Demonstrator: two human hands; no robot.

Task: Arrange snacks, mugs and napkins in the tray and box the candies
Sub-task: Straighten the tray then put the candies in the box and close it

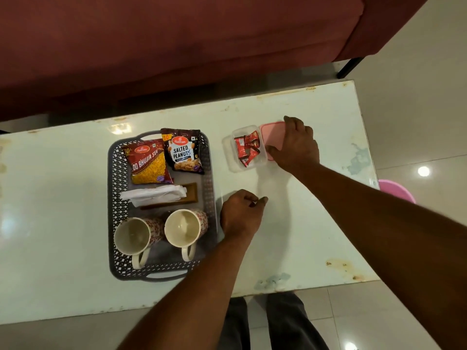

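Note:
A grey perforated tray (115, 198) on the white table holds a bhujia sev packet (147, 161), a salted peanuts packet (183, 152), white napkins (154, 195) on a brown holder, and two patterned mugs (134, 238) (184, 227). To its right a clear plastic box (232, 157) contains several red candies (247, 147). My right hand (294, 145) grips the pink lid (271, 135) lying beside the box. My left hand (241, 214) rests on the table just right of the tray, fingers curled with nothing in them.
A maroon sofa (177, 46) runs along the table's far side. The white table (303, 236) has worn, stained edges. A pink object (395, 192) sits on the floor past the right edge. My legs stand at the near edge.

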